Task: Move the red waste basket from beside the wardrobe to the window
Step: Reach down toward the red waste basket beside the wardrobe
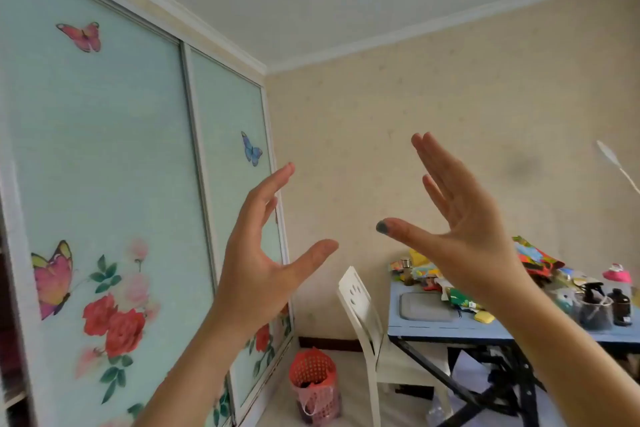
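Note:
The red waste basket (313, 378) stands on the floor at the far end of the wardrobe (114, 184), near the room corner. It is a perforated plastic bin with a pink bag hanging over its rim. My left hand (263, 253) is raised in front of the wardrobe door, fingers spread, palm facing right, holding nothing. My right hand (460, 225) is raised opposite it, palm facing left, fingers apart and empty. Both hands hover well above the basket. No window is in view.
A white chair (363, 329) stands right of the basket, pushed toward a blue folding table (485, 331) cluttered with bottles, packets and a pink-capped container. Wardrobe sliding doors with butterflies and roses fill the left. Pale floor lies between basket and chair.

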Demonstrator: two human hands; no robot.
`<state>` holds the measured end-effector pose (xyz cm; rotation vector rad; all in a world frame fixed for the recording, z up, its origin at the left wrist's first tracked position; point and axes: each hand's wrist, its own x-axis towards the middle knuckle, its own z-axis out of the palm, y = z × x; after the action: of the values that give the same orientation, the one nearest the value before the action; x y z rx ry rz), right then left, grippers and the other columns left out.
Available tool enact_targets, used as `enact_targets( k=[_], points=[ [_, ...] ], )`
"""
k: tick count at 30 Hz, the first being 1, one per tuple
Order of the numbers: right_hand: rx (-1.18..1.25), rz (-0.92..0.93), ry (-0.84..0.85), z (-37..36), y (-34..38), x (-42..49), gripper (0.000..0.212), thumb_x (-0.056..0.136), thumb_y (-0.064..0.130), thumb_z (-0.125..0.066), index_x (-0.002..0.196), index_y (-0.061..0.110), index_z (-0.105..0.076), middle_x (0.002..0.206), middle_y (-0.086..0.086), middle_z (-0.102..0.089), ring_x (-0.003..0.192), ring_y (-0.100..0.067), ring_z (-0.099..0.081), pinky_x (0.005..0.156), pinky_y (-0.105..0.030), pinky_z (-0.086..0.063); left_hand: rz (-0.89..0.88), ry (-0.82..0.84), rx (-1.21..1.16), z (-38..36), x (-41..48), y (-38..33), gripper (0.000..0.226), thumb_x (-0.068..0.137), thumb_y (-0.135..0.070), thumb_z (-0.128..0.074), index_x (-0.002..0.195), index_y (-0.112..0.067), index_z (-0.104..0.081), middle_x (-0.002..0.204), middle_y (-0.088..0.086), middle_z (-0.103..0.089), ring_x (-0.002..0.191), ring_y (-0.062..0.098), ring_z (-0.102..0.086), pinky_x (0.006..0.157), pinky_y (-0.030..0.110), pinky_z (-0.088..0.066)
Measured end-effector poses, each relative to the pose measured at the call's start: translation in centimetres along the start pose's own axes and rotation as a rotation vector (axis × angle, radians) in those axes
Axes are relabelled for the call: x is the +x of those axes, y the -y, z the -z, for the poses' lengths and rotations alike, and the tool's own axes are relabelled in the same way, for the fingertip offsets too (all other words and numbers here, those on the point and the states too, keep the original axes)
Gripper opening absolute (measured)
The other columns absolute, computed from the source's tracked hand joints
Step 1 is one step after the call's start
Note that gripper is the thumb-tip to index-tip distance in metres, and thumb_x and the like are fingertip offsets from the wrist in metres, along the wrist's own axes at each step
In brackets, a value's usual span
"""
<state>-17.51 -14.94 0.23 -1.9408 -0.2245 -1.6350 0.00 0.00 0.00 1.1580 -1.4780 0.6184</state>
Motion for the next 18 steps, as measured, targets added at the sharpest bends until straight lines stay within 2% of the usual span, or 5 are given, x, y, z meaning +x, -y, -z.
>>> enact_targets(
  k=[10,18],
  points=[
    [0.014,0.025,-0.003,-0.6,-12.4,6.9,0.097,0.062,0.056,-0.079,0.145,0.044,-0.030,0.152,0.023,-0.036,0.141,0.002,-0.031,0.114,-0.032,-0.030,0.048,-0.033,0.038,-3.9,5.4,10.7,0.079,0.076,-0.044,-0.077,0.145,-0.033,-0.041,0.149,-0.020,-0.045,0.141,0.006,-0.039,0.113,0.027,-0.033],
    [0.039,0.035,0.004,-3.2,-19.9,9.3,0.094,0.063,0.056,-0.080,0.144,0.041,-0.033,0.150,0.022,-0.039,0.140,0.000,-0.033,0.112,-0.034,-0.033,0.034,-0.040,0.082,-4.7,7.4,17.6,0.079,0.076,-0.042,-0.077,0.145,-0.031,-0.042,0.148,-0.018,-0.046,0.141,0.010,-0.040,0.113,0.030,-0.034]
  ],
)
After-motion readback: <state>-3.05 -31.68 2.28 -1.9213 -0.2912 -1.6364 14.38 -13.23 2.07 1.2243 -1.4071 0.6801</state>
